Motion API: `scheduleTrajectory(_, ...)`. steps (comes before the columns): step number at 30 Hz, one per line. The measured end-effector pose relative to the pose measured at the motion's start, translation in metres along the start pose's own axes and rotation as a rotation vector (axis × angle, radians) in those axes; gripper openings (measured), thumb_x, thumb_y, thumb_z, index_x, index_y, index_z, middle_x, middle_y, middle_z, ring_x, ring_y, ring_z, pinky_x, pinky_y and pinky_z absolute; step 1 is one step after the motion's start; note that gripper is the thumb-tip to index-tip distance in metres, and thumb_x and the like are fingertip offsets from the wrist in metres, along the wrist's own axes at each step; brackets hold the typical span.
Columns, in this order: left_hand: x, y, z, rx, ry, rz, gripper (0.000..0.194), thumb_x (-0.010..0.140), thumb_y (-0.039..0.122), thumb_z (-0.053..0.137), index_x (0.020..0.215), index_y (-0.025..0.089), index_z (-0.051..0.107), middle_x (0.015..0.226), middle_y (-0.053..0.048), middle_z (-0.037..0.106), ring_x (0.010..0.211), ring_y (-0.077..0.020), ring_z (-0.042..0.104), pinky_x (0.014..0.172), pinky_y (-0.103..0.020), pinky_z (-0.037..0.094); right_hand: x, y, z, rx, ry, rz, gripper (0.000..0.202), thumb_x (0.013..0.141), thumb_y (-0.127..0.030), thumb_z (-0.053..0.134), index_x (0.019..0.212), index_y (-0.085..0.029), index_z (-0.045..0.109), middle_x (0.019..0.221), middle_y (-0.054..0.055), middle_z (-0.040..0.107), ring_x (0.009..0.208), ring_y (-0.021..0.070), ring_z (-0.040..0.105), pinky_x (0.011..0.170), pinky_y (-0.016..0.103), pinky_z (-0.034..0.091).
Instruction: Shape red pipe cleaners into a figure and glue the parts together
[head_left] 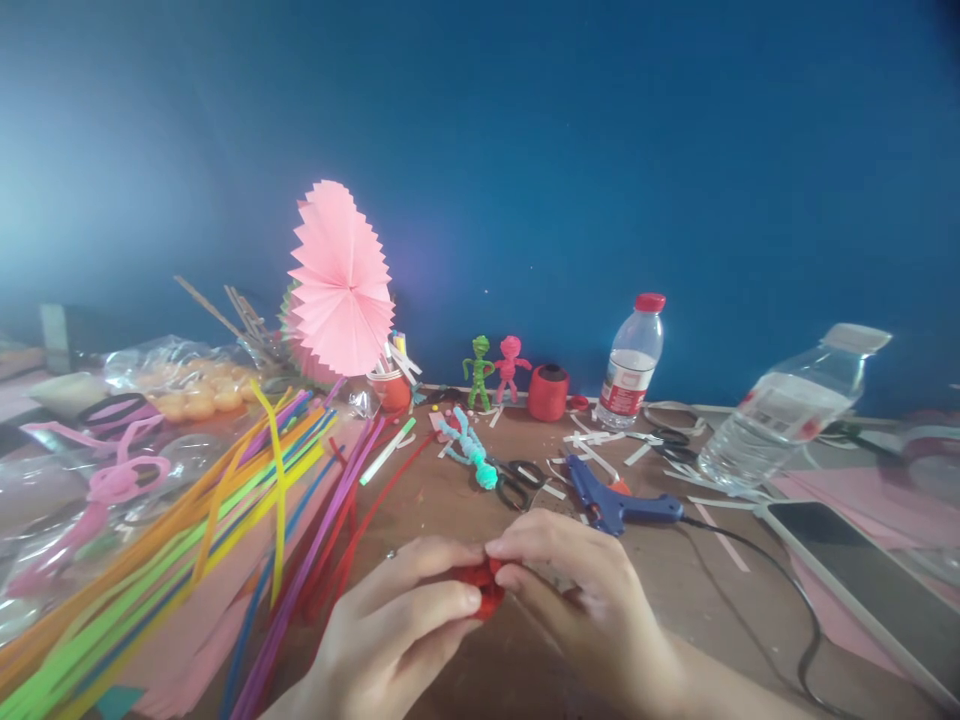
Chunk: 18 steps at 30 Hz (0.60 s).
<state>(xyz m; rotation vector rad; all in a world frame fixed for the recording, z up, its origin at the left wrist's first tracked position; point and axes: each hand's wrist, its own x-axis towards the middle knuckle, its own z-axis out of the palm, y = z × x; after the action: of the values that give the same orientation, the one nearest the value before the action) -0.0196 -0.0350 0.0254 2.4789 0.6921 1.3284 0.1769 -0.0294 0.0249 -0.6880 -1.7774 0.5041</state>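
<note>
A small red piece of bent pipe cleaner (487, 590) is held between my hands, above the front of the table. My left hand (409, 620) grips it from the left, with its fingers covering much of it. My right hand (577, 600) pinches its right side between thumb and fingertips. Just beyond my hands lies a turquoise pipe cleaner figure (474, 450), flat on the table. Black scissors (520, 484) rest to the right of it. Loose red pipe cleaners (375, 510) lie to the left of my hands. The exact shape of the held piece is partly hidden.
A blue glue gun (619, 500) with a cord lies ahead right, near two water bottles (630, 375) and a phone (862, 580). Coloured pipe cleaners (195, 540) cover the left. Green (479, 372) and pink (511, 365) figures stand by the wall, near a pink paper fan (341, 280).
</note>
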Motion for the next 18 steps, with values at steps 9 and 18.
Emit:
scheduleTrajectory(9, -0.0031, -0.0006, -0.0004, -0.008, 0.018, -0.053, 0.034, 0.077, -0.003, 0.061, 0.102, 0.019, 0.06, 0.106, -0.009, 0.068, 0.09, -0.0178, 0.069, 0.077, -0.023, 0.059, -0.0016, -0.0011, 0.0008, 0.017, 0.006, 0.092, 0.01, 0.081, -0.01, 0.063, 0.083, -0.02, 0.064, 0.071, 0.001, 0.069, 0.062, 0.0119, 0.065, 0.059, 0.019, 0.05)
scheduleTrajectory(18, 0.0006, -0.0042, -0.0003, 0.003, 0.02, -0.088, 0.031, 0.079, -0.002, 0.059, 0.1, 0.021, 0.06, 0.106, -0.01, 0.069, 0.089, -0.0185, 0.069, 0.077, -0.025, 0.057, 0.0002, 0.0006, 0.0002, -0.014, -0.009, 0.069, 0.022, 0.08, -0.004, 0.056, 0.092, -0.02, 0.067, 0.077, 0.002, 0.072, 0.065, 0.0126, 0.066, 0.061, 0.021, 0.054)
